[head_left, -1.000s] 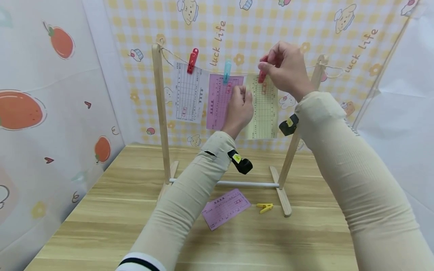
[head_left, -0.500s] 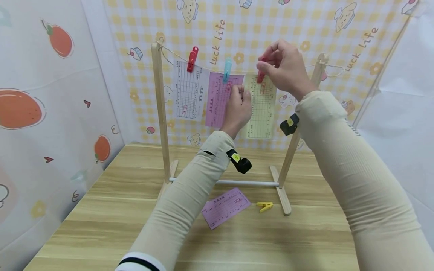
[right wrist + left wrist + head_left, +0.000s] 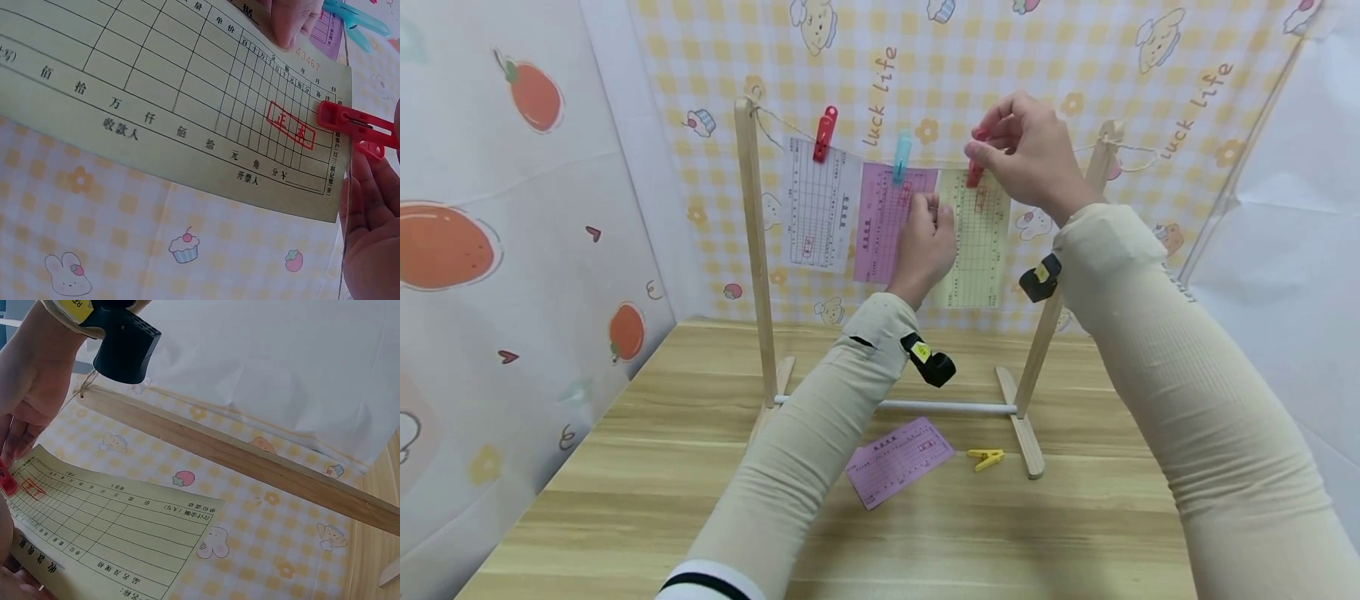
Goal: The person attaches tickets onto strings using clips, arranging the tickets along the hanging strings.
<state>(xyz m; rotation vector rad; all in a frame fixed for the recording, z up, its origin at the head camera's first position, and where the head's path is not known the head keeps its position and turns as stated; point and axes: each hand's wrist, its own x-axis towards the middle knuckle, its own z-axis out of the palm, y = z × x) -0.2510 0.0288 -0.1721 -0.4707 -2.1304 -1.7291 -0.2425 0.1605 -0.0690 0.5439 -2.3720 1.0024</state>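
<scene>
My right hand (image 3: 1033, 150) pinches a red clothespin (image 3: 356, 125) whose jaws sit over the top edge of a yellow receipt slip (image 3: 973, 250), at the string. The left hand (image 3: 927, 246) holds that slip by its left edge; its thumb (image 3: 289, 22) lies on the paper in the right wrist view. Seen from the left wrist, the yellow receipt hangs down past the fingers. Left of it, a pink receipt (image 3: 874, 225) hangs under a light-blue clothespin (image 3: 902, 157), partly hidden by the left hand. Further left a white receipt (image 3: 814, 212) hangs from another red clothespin (image 3: 824, 135).
The string runs between two wooden posts (image 3: 752, 250) joined low down by a white rod (image 3: 947, 407). On the wooden table (image 3: 625, 500) lie a second pink receipt (image 3: 901, 462) and a yellow clothespin (image 3: 987, 459). A checked cloth (image 3: 700, 50) hangs close behind.
The red clothespin and the yellow receipt have shifted slightly left with the right hand. The left hand keeps nearly the same place, with its hold on the receipt unchanged.
</scene>
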